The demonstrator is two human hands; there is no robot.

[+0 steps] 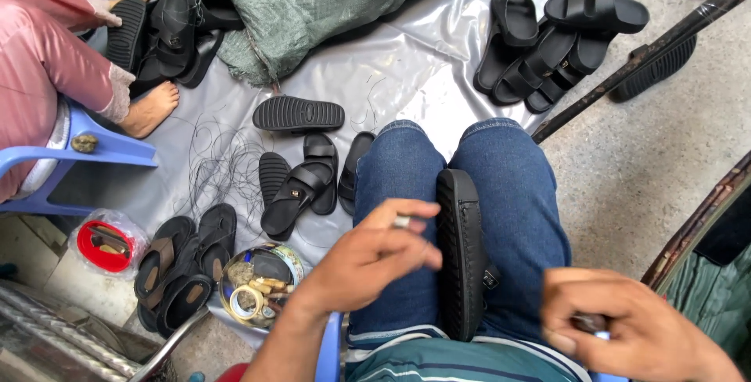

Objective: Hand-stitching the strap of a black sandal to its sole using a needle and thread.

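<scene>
Both hands apart: our left hand (pixel 368 261) pinches something small, unidentifiable; right hand (pixel 626 327) clasps a dark item beside the black sandal (pixel 461 253) wedged between our knees.

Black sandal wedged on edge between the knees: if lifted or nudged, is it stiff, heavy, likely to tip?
The black sandal has a thick moulded sole, so it probably stays fairly stiff and looks light for its size. It stands on its narrow edge between the jeans-clad knees, so it would likely topple flat if they parted. The left hand hovers beside it.

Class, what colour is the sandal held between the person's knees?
Black; the sandal shows best in the head view, standing on edge between the knees.
</scene>
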